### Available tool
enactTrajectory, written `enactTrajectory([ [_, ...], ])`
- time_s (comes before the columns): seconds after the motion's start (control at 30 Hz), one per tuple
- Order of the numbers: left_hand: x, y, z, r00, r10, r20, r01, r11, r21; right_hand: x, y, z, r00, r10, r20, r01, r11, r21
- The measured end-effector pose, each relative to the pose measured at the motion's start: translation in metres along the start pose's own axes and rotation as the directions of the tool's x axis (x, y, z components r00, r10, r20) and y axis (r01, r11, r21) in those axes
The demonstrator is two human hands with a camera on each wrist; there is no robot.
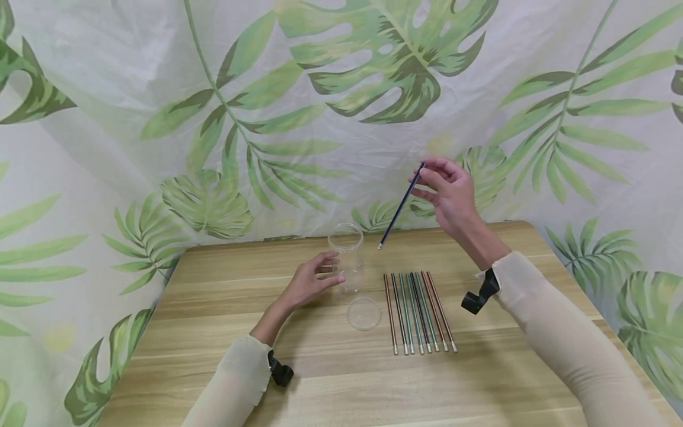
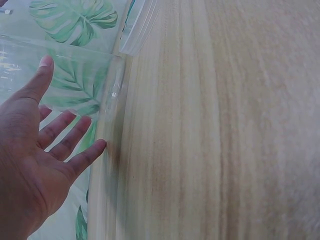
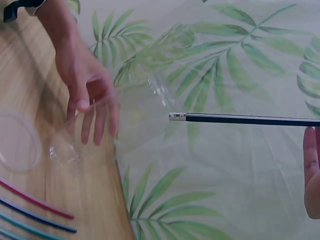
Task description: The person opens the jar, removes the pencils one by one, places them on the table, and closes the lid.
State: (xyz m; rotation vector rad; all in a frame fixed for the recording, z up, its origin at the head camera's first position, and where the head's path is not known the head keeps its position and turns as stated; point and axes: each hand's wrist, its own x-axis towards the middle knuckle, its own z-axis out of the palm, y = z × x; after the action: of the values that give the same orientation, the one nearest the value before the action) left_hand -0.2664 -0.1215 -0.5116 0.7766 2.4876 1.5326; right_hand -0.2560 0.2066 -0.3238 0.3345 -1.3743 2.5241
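Observation:
A dark blue pencil [image 1: 401, 206] is pinched near its upper end by my right hand [image 1: 450, 193], raised above the back of the table. The pencil slants down to the left, and its metal-capped eraser end [image 3: 177, 116] points toward a clear plastic jar [image 1: 349, 267]. This jar stands upright and uncovered. My left hand [image 1: 312, 280] is beside its left side, thumb and fingers spread and fairly straight; whether they touch the wall I cannot tell. In the left wrist view, the left hand [image 2: 50, 135] shows its parted fingers next to the see-through jar wall.
A round clear lid [image 1: 364, 314] lies flat in front of the jar. To its right, several pencils [image 1: 418, 314] in red-brown, dark and teal form a row, eraser ends toward me. A leaf-print cloth [image 1: 299, 142] hangs behind the wooden table [image 1: 320, 379].

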Motion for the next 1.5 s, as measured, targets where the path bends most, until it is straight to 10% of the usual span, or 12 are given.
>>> enactTrajectory([
  [0.87, -0.001, 0.001, 0.0, 1.0, -0.009, 0.001, 0.009, 1.0, -0.004, -0.019, 0.012, -0.08, 0.953, 0.293, -0.076, -0.303, 0.93, -0.207],
  [1.5, -0.001, -0.001, 0.001, 1.0, -0.002, -0.004, 0.002, 1.0, -0.013, -0.043, 0.023, -0.122, 0.898, 0.434, -0.079, -0.43, 0.822, -0.374],
])
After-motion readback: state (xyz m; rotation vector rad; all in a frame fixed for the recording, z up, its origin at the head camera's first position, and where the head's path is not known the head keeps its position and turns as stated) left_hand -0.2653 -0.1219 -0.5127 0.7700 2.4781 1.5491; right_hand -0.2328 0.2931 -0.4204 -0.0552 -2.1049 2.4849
